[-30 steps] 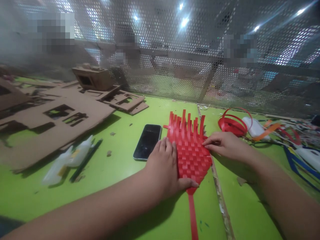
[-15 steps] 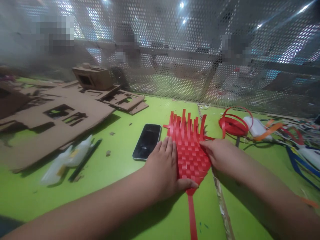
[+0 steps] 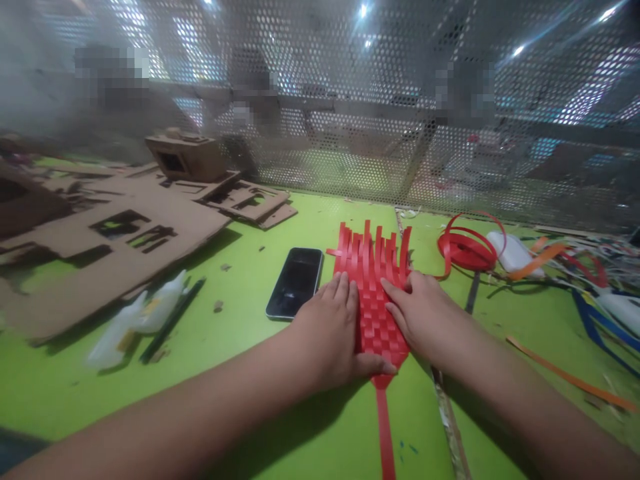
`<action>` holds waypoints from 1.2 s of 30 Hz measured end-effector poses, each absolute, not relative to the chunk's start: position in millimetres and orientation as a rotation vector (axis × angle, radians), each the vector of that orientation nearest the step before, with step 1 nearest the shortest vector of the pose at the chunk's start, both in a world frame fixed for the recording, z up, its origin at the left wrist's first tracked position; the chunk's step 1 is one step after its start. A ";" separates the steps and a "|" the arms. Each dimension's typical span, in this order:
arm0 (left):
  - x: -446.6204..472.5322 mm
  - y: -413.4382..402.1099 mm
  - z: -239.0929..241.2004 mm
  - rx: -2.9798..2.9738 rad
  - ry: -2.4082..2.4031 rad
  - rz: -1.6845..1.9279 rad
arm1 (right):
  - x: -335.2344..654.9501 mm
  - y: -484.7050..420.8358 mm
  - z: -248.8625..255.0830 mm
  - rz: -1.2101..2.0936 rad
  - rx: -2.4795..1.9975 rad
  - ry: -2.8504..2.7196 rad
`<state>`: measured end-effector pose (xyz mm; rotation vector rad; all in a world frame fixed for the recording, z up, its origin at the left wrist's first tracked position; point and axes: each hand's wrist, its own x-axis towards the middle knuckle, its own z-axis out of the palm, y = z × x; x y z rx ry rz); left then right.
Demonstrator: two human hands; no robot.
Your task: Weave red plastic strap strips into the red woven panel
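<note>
Narrow red strips are woven into a checkered piece, with loose strip ends standing up at its far side and one long tail toward me. My left hand lies flat along its left edge, fingers together and thumb stretched across its near point. From the right, my right hand rests on the weave, two fingertips apart on its surface; its other fingers are partly hidden. A red strip from the coiled roll runs to the weave by that hand. Beside my left fingertips lies a black phone.
Cut cardboard sheets and a small cardboard box lie at left. White glue bottles and a black pen-like stick are nearer. Orange strips and blue strips are at right. A perforated screen stands behind.
My right hand has shifted from the weave's right edge inward, its fingers now lying on the surface. An orange strip at right has come into view. My left hand stays nearly still.
</note>
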<state>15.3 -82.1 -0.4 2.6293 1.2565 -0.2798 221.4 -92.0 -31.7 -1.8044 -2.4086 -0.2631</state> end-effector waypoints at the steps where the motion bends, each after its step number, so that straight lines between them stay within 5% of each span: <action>1: 15.3 -82.0 -0.6 2.632 1.256 -0.273 | 221.7 -91.8 -32.9 -0.304 -1.795 -2.428; 7: 15.2 -81.6 -3.4 2.639 1.257 -0.231 | 217.0 -91.8 -29.2 -0.471 -1.810 -2.482; 36: 16.2 -79.2 -5.5 2.616 1.262 -0.349 | 239.2 -71.9 -7.4 0.358 -1.765 -2.429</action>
